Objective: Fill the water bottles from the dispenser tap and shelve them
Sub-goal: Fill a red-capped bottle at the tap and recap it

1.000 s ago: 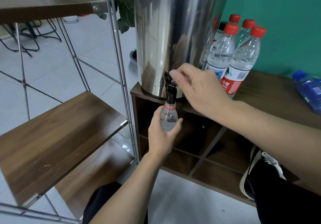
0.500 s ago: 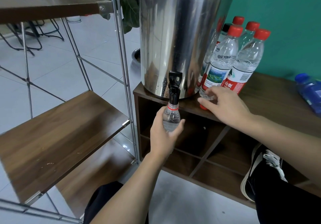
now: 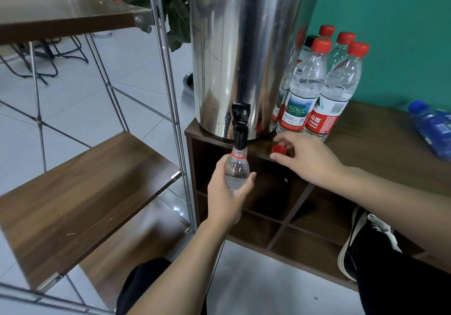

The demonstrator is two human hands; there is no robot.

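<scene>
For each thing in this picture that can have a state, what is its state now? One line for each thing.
bottle under the tap: uncapped, upright, mouth at the spout
tap: no hand on its lever
loose red cap: on the cabinet top
left hand: grips the bottle
right hand: fingers around the cap
bottles beside the dispenser: capped, upright
blue bottle: lying down
</scene>
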